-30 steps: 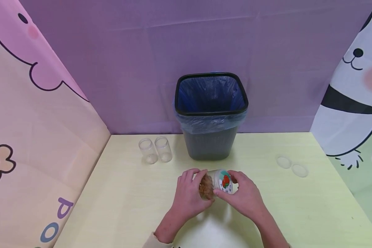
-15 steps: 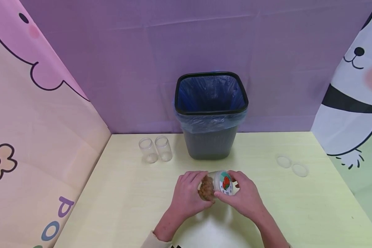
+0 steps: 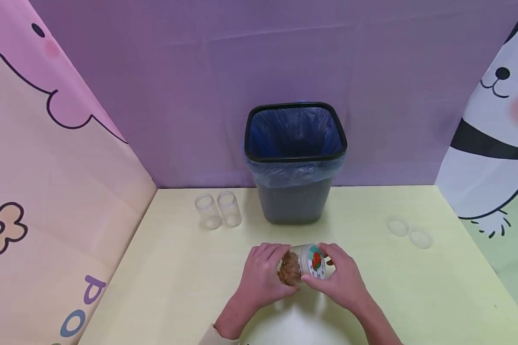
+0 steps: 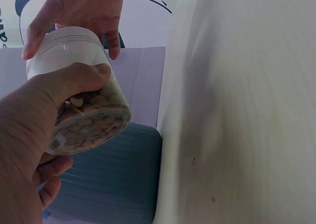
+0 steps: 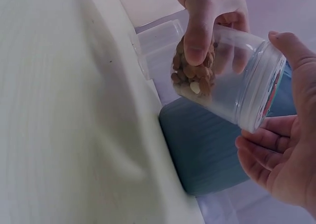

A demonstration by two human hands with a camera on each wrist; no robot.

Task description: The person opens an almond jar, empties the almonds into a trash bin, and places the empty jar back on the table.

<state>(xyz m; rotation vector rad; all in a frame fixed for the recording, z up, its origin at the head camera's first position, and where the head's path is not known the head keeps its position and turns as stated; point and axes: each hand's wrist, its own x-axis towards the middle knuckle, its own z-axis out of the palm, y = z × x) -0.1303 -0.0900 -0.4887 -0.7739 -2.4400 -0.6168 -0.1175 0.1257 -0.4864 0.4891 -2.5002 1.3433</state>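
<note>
Over the table, a clear jar [image 3: 290,269] lies on its side in the air, part-filled with brown nut-like pieces. My left hand [image 3: 262,278] grips the jar's body, thumb and fingers wrapped round the end where the pieces have gathered. At the other end sits a lid [image 3: 317,261] with a red, green and white label on its top. My right hand [image 3: 344,282] pinches this lid by its rim, thumb on the near side and fingers on the far side. In the right wrist view the lid [image 5: 256,98] is seated on the jar's mouth.
A dark bin [image 3: 293,203] lined with a blue bag stands at the table's back, beyond the jar. Left of it are two clear empty jars [image 3: 208,213]. Two clear round discs [image 3: 420,238] lie on the right of the table [image 3: 436,297]. A purple cloth wall rises behind.
Both hands and the jar have come slightly nearer the person, with the grips unchanged. The whole head view has shifted a little.
</note>
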